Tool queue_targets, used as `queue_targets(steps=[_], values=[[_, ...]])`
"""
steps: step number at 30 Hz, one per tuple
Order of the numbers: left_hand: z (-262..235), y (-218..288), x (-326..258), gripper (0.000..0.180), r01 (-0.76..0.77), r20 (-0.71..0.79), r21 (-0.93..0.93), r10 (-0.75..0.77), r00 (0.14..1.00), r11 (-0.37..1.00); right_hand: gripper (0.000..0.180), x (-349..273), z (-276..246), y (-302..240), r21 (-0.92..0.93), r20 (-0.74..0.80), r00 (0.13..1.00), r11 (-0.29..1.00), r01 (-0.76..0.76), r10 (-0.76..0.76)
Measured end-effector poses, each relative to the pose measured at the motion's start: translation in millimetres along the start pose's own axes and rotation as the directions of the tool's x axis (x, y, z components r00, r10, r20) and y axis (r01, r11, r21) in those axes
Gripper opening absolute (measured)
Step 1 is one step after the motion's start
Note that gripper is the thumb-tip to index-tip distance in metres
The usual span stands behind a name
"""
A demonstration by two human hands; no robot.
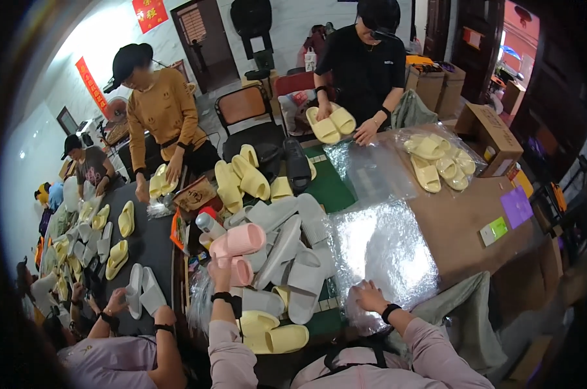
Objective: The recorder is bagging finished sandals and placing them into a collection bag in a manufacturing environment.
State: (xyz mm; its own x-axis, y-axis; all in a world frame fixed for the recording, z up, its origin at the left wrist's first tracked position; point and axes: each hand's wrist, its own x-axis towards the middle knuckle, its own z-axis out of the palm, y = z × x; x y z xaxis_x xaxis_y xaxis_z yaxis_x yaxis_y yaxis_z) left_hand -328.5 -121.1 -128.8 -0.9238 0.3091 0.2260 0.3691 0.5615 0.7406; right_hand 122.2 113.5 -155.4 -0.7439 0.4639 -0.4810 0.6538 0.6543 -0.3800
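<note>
My left hand [221, 273] is closed at the near edge of a pair of pink slippers [240, 240], one above the other; its fingertips are partly hidden. The slippers are over a heap of grey slippers [284, 249]. Nearer to me, beside my left forearm, lie yellow slippers [274, 332]. My right hand [369, 297] rests with fingers spread on the near left part of a shiny stack of clear plastic bags [387, 249].
Across the table a person holds yellow slippers [332, 123]. Bagged yellow slippers [439, 159] lie by an open cardboard box [491, 139]. A white spray can [209, 225] stands left of the heap. People handle slippers at the dark table [154, 240]. A grey sack [465, 318] hangs at right.
</note>
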Motion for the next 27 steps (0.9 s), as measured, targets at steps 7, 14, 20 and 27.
queue_targets(steps=[7, 14, 20, 27], values=[[5.2, 97.3, 27.9, 0.049, 0.650, 0.766, -0.197, -0.298, 0.570, 0.734, 0.064, -5.0, -0.2, 16.2, 0.016, 0.046, 0.990, 0.991, -0.133, 0.132], [-9.8, 52.9, 30.6, 0.038, 0.432, 0.577, -0.448, -0.116, 0.808, 0.783, 0.068, 13.5, 1.0, -12.8, -0.042, 0.099, 0.994, 0.998, -0.042, 0.046], [-67.0, 274.9, -70.6, 0.052, 0.517, 0.587, -0.768, 0.094, 0.804, 0.378, 0.070, 1.7, -2.4, 7.6, 0.000, 0.064, 0.993, 0.995, -0.100, 0.100], [-49.6, 342.8, -161.9, 0.040, 0.772, 0.753, -0.631, 0.177, 0.634, -0.079, 0.073, -21.1, -26.3, 17.7, 0.125, -0.162, 0.984, 0.988, 0.096, -0.075]])
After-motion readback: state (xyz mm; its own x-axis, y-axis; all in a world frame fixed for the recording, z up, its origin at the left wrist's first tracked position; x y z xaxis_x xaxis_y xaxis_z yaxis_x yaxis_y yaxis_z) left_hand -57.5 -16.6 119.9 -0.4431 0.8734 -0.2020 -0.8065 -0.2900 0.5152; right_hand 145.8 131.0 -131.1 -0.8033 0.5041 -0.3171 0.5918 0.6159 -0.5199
